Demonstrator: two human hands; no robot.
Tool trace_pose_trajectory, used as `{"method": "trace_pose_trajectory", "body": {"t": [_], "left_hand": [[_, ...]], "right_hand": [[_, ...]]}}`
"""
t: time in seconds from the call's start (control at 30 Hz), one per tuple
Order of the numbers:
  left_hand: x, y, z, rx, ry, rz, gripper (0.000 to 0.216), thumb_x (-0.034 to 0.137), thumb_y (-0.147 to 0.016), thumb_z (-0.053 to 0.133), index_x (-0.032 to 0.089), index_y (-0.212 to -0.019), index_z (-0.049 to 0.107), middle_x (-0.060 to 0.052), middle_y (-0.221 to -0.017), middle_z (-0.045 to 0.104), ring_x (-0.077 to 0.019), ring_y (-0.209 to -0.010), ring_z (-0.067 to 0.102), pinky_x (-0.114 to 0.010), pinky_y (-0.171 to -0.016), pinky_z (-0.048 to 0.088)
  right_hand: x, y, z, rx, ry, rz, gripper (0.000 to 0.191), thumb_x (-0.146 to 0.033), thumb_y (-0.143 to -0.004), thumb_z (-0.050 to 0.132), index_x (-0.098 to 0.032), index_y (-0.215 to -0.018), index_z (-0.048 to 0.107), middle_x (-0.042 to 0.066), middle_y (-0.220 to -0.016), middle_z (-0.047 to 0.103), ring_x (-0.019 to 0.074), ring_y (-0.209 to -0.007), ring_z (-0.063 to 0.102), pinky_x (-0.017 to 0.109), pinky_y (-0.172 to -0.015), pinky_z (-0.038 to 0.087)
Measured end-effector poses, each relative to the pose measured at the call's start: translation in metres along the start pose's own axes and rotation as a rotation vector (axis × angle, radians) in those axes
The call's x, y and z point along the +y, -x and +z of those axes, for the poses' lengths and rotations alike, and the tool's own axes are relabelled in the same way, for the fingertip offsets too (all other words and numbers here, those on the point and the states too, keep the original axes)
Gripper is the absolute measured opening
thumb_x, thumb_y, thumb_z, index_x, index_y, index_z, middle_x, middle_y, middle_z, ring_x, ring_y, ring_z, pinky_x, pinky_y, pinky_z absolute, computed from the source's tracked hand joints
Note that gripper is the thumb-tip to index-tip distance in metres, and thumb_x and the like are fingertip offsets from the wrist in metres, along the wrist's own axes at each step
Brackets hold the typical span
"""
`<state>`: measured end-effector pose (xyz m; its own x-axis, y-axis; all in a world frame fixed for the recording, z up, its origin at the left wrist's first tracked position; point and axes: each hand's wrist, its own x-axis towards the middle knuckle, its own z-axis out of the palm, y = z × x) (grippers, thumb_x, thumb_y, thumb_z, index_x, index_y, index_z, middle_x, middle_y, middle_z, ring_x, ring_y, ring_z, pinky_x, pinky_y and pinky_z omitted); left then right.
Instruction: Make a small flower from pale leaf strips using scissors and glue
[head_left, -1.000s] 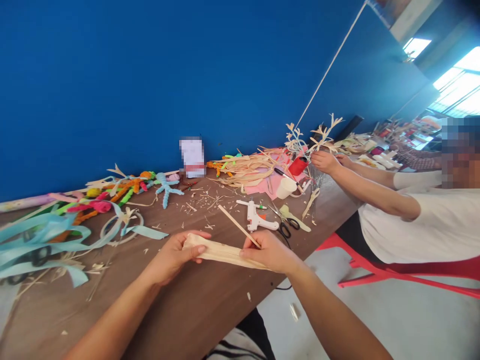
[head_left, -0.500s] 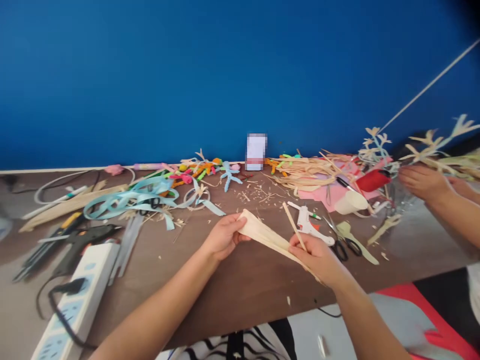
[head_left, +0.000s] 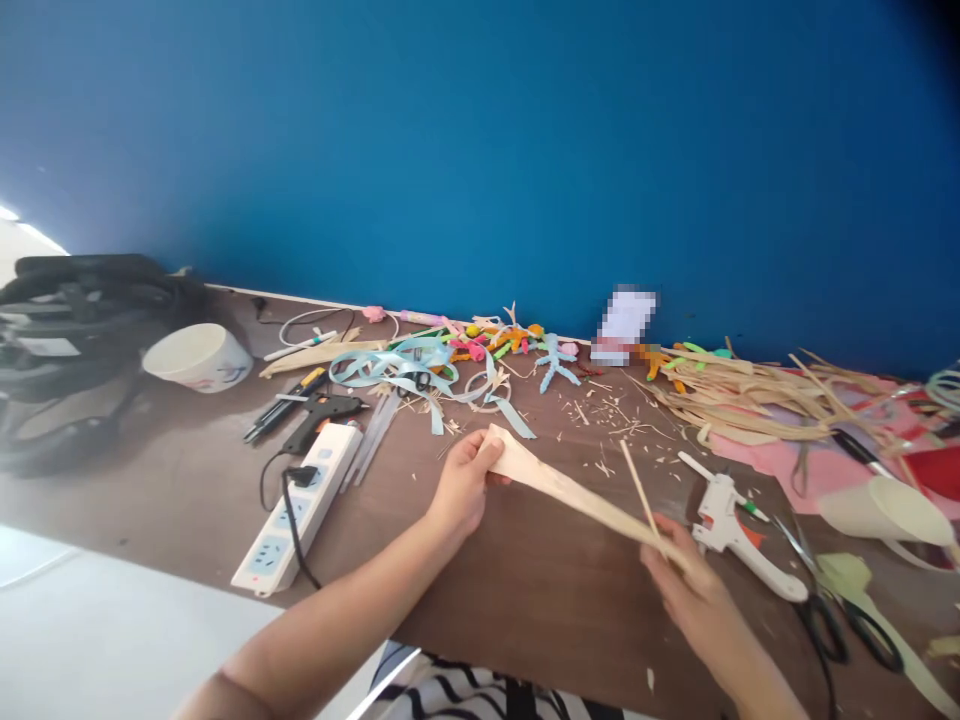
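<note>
My left hand (head_left: 465, 485) pinches the wide end of a pale, fibrous strip that looks like corn husk (head_left: 559, 483). The strip stretches across to my right hand (head_left: 686, 575), whose fingers are closed around its narrow end. A thin pale stick (head_left: 636, 480) juts up from the same right-hand grip; its lower end is hidden by the fingers. Both hands hover above the brown table (head_left: 517, 590). Right of my right hand lies a white glue gun (head_left: 739, 535), with black-handled scissors (head_left: 832, 610) beyond it.
On the left are a white power strip (head_left: 304, 510), a black glue gun (head_left: 322, 415), a white tub (head_left: 199, 358) and a black bag (head_left: 82, 350). Blue ribbon (head_left: 390, 365) and pipe-cleaner shapes (head_left: 555, 362) lie along the wall. Dried strips (head_left: 757, 385) and a pale cup (head_left: 889, 510) are at right.
The view has swung left, bringing the tub and bag in and taking the other person's hands out. My right hand has slid farther along the strip, away from my left hand.
</note>
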<state>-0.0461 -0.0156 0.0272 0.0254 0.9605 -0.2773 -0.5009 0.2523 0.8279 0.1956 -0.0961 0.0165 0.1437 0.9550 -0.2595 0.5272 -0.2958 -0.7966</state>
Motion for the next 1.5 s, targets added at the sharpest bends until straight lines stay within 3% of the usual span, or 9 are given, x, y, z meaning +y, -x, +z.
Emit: {"method": "trace_pose_trajectory", "body": {"t": [0.13, 0.27, 0.37, 0.47, 0.57, 0.67, 0.9, 1.13, 1.5], "left_hand": [[0.001, 0.006, -0.009, 0.042, 0.126, -0.145, 0.020, 0.022, -0.064, 0.066, 0.014, -0.076, 0.052, -0.001, -0.072, 0.060, -0.0087, -0.059, 0.058, -0.015, -0.048, 0.046], [-0.010, 0.014, 0.001, -0.019, 0.205, -0.286, 0.022, 0.019, -0.062, 0.067, 0.015, -0.076, 0.050, -0.002, -0.072, 0.061, -0.0091, -0.060, 0.059, -0.015, -0.047, 0.046], [-0.022, 0.022, 0.020, -0.092, 0.228, -0.301, 0.025, 0.022, -0.061, 0.068, 0.015, -0.070, 0.046, 0.001, -0.065, 0.058, -0.0070, -0.053, 0.055, -0.014, -0.043, 0.042], [-0.034, 0.030, 0.042, -0.169, 0.261, -0.352, 0.032, 0.024, -0.055, 0.072, 0.016, -0.069, 0.044, 0.003, -0.061, 0.054, -0.0056, -0.047, 0.049, -0.015, -0.042, 0.039], [-0.043, 0.033, 0.058, -0.282, 0.301, -0.387, 0.034, 0.023, -0.052, 0.074, 0.016, -0.069, 0.044, 0.003, -0.060, 0.053, -0.0062, -0.049, 0.047, -0.017, -0.046, 0.037], [-0.046, 0.026, 0.064, -0.351, 0.186, -0.348, 0.031, 0.024, -0.052, 0.073, 0.015, -0.068, 0.047, 0.003, -0.059, 0.050, -0.0066, -0.050, 0.045, -0.019, -0.049, 0.035], [-0.044, 0.004, 0.062, -0.554, -0.306, -0.053, 0.013, 0.023, -0.062, 0.061, 0.013, -0.067, 0.054, 0.002, -0.060, 0.049, -0.0087, -0.056, 0.043, -0.020, -0.055, 0.033], [-0.056, -0.003, 0.065, -0.411, -0.454, 0.130, 0.027, 0.039, -0.072, 0.051, 0.015, -0.062, 0.048, 0.004, -0.052, 0.038, -0.0064, -0.048, 0.032, -0.019, -0.044, 0.025], [-0.071, -0.016, 0.055, -0.297, -0.258, 0.005, 0.032, 0.044, -0.067, 0.059, 0.014, -0.065, 0.049, 0.007, -0.047, 0.037, -0.0046, -0.041, 0.029, -0.018, -0.042, 0.022]], "right_hand": [[0.017, -0.007, 0.016, 0.120, 0.297, -0.150, 0.043, -0.030, -0.078, 0.035, -0.018, -0.119, 0.034, 0.008, -0.089, 0.052, 0.0198, -0.072, 0.056, 0.033, -0.062, 0.046], [0.009, -0.006, 0.022, 0.260, 0.464, -0.275, 0.038, -0.032, -0.077, 0.038, -0.016, -0.111, 0.045, 0.015, -0.102, 0.050, 0.0280, -0.092, 0.052, 0.042, -0.074, 0.044], [-0.014, 0.004, 0.024, 0.264, 0.374, -0.356, 0.039, -0.040, -0.075, 0.046, -0.017, -0.107, 0.048, 0.013, -0.103, 0.052, 0.0265, -0.093, 0.052, 0.039, -0.076, 0.045], [-0.039, 0.014, 0.030, 0.170, 0.119, -0.324, 0.039, -0.042, -0.077, 0.046, -0.017, -0.107, 0.047, 0.009, -0.091, 0.060, 0.0188, -0.071, 0.059, 0.029, -0.060, 0.048], [-0.055, 0.014, 0.035, 0.217, 0.056, -0.292, 0.030, -0.041, -0.079, 0.045, -0.016, -0.092, 0.056, 0.009, -0.081, 0.065, 0.0201, -0.069, 0.060, 0.028, -0.061, 0.047], [-0.054, 0.008, 0.031, 0.280, 0.163, -0.278, 0.030, -0.042, -0.081, 0.041, -0.017, -0.081, 0.059, 0.011, -0.078, 0.066, 0.0232, -0.075, 0.061, 0.029, -0.063, 0.046], [-0.041, -0.003, 0.022, 0.155, 0.486, -0.221, 0.037, -0.046, -0.083, 0.030, -0.023, -0.059, 0.046, 0.007, -0.052, 0.060, 0.0219, -0.050, 0.057, 0.028, -0.046, 0.037], [-0.038, -0.006, 0.020, 0.159, 0.393, -0.202, 0.038, -0.047, -0.083, 0.030, -0.023, -0.057, 0.043, 0.006, -0.047, 0.058, 0.0200, -0.047, 0.056, 0.027, -0.047, 0.037], [-0.048, -0.014, 0.012, 0.115, 0.102, -0.059, 0.040, -0.047, -0.083, 0.032, -0.020, -0.055, 0.042, -0.001, -0.040, 0.051, 0.0132, -0.041, 0.051, 0.023, -0.048, 0.038]]}}
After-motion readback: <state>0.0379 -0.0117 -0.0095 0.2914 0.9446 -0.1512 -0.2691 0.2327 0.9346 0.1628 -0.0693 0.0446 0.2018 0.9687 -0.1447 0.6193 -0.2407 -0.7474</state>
